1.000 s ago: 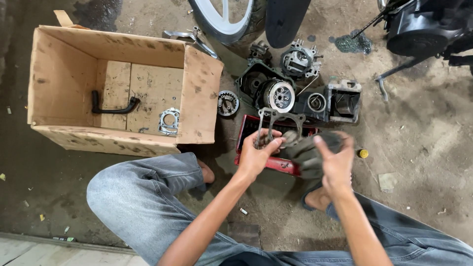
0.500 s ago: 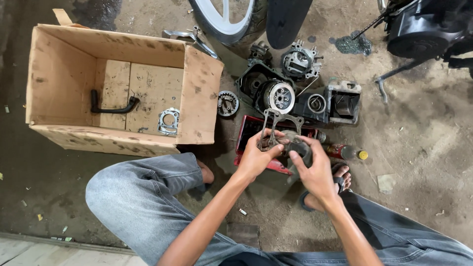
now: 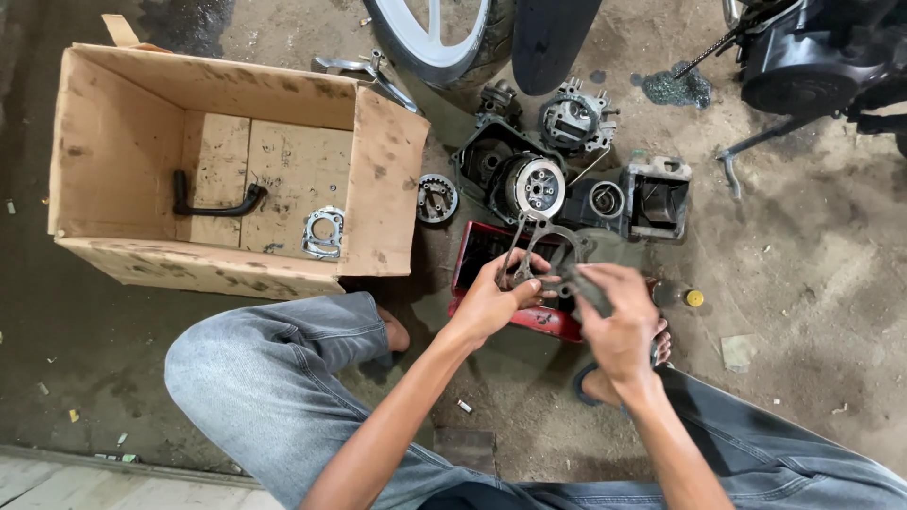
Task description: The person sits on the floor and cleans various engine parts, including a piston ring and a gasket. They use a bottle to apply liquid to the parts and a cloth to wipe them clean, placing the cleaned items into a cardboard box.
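Observation:
My left hand (image 3: 491,300) grips a thin grey metal gasket (image 3: 550,244) with a round opening, held up over a red tray (image 3: 477,247). My right hand (image 3: 619,316) presses a dark grey rag (image 3: 581,281) against the gasket's lower right edge. Both hands meet just above my knees, in the middle of the head view. Beyond the gasket lie greasy engine parts: a round clutch assembly (image 3: 535,185) in a dark housing and a grey cylinder block (image 3: 657,196).
An open cardboard box (image 3: 378,179) at the left holds a black bent hose (image 3: 215,204) and a second metal gasket (image 3: 323,232). A small sprocket (image 3: 436,198) lies beside it. A white wheel (image 3: 430,38) and a motorcycle engine (image 3: 803,57) stand at the top. A yellow-capped bottle (image 3: 682,297) lies right.
My right hand has come in from the right with the rag and now rubs it against the gasket. My left hand has kept the gasket in about the same place.

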